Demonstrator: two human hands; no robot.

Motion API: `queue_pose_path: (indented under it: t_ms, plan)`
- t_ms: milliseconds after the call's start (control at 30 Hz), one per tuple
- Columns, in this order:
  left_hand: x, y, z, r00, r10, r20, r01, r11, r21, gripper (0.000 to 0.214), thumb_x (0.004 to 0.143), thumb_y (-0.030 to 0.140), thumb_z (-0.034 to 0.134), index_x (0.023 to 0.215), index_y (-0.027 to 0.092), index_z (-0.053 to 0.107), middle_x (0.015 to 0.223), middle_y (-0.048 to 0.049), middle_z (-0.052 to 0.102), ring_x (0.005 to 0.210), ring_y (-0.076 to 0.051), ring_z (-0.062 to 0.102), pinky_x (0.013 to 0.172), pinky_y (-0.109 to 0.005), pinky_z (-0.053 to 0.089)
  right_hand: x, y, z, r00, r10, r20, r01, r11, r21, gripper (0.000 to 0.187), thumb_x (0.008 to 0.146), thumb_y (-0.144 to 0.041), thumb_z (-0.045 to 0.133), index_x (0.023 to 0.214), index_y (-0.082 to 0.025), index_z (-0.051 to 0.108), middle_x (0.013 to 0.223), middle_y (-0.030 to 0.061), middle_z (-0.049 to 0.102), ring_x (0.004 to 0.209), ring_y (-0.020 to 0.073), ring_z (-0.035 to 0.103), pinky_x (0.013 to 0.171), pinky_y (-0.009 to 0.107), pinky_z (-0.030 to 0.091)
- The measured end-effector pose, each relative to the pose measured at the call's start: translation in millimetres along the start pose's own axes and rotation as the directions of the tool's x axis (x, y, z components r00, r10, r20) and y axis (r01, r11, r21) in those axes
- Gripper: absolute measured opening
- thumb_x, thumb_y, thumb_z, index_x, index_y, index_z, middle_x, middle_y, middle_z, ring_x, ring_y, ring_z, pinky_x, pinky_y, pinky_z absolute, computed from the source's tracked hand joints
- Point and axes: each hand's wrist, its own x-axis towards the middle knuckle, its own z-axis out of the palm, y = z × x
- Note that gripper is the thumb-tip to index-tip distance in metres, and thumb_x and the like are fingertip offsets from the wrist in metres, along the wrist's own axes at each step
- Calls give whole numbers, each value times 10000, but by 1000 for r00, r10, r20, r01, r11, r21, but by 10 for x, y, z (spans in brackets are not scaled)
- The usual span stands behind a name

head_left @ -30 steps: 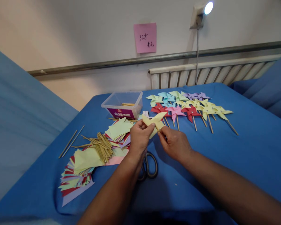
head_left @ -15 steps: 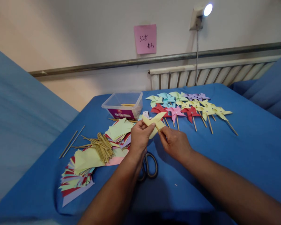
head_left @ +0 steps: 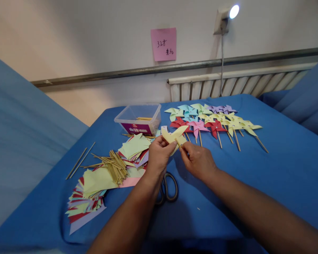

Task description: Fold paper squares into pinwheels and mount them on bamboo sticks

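My left hand [head_left: 160, 153] grips a pale yellow paper pinwheel [head_left: 175, 134] from its left side, thumb on the paper near the middle. My right hand [head_left: 198, 160] is closed on a short wooden stick [head_left: 178, 143], whose tip meets the centre of the pinwheel; whether it is fastened there I cannot tell. Below the left wrist lie black-handled scissors [head_left: 171, 188], partly covered by the forearm. Just behind the pinwheel stands a small white box [head_left: 164, 129].
Finished pinwheels on sticks [head_left: 214, 123] lie at the back right. To the left are wooden sticks [head_left: 116, 167] on paper sheets [head_left: 98, 181], more cut paper [head_left: 135, 146], and a clear plastic box [head_left: 137, 118]. Two thin rods [head_left: 81, 160] lie farther left on the blue cloth [head_left: 254, 180].
The stick's tip now shows above the left thumb at the pinwheel's centre, and the pinwheel has tilted slightly. Both hands keep nearly the same place.
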Motion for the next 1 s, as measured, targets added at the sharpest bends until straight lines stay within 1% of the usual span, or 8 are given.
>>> queue_pose_path:
  t_ms: [367,500,600,700,767,800,900,1000]
  plan:
    - [-13,-35,14,996,63,-68,-57,995,81,426,511,239,848,886,138,673,885,-75,746,776,-196,693,773,-311,514,1,-24,15,999,-12,31,13,1000,-25,216,955,-269,416,861,-185,592,759,33,698,646,161,631,543,282,280]
    - [-22,-17,34,998,67,-21,-66,996,67,400,567,273,832,916,144,682,914,-78,743,806,-193,690,811,-318,508,26,-7,38,1000,18,11,-17,999,-28,238,957,-275,411,870,-176,609,743,48,698,639,174,634,543,278,292]
    - [-61,19,53,996,69,48,-72,996,57,381,610,289,817,942,149,693,951,-83,739,849,-192,684,848,-318,496,41,37,60,998,67,-8,-67,997,42,239,950,-288,423,900,-170,624,739,57,702,642,181,634,557,271,321]
    - [-107,55,63,995,82,62,-87,993,82,358,661,331,788,962,155,708,968,-93,735,915,-209,674,849,-313,488,62,97,104,991,132,-20,-123,962,242,210,930,-287,450,922,-177,628,773,53,710,660,171,630,589,260,369]
    - [-116,72,56,994,96,52,-101,990,97,347,709,379,746,978,162,715,1017,-102,726,970,-218,659,851,-311,479,88,130,148,981,195,-1,-173,871,460,209,916,-313,467,877,-183,626,731,34,694,617,152,606,570,250,387]
    - [-110,78,48,993,109,35,-112,988,102,347,724,395,730,984,165,716,1044,-104,719,990,-217,651,854,-310,473,104,142,172,971,237,30,-210,788,578,223,907,-343,481,843,-182,622,695,23,678,567,139,579,538,243,383]
    - [-52,80,11,984,158,-85,-150,985,90,384,700,381,749,1015,167,698,1074,-93,702,993,-196,635,860,-299,460,155,160,233,933,298,201,-321,436,841,283,855,-435,554,802,-165,622,638,1,640,420,90,450,423,225,321]
    - [21,58,-29,974,142,-178,-136,990,45,470,629,335,802,1042,160,663,1052,-77,689,949,-174,632,839,-288,459,181,170,256,922,222,318,-353,136,926,294,818,-439,619,870,-152,657,673,-3,648,388,52,388,389,204,263]
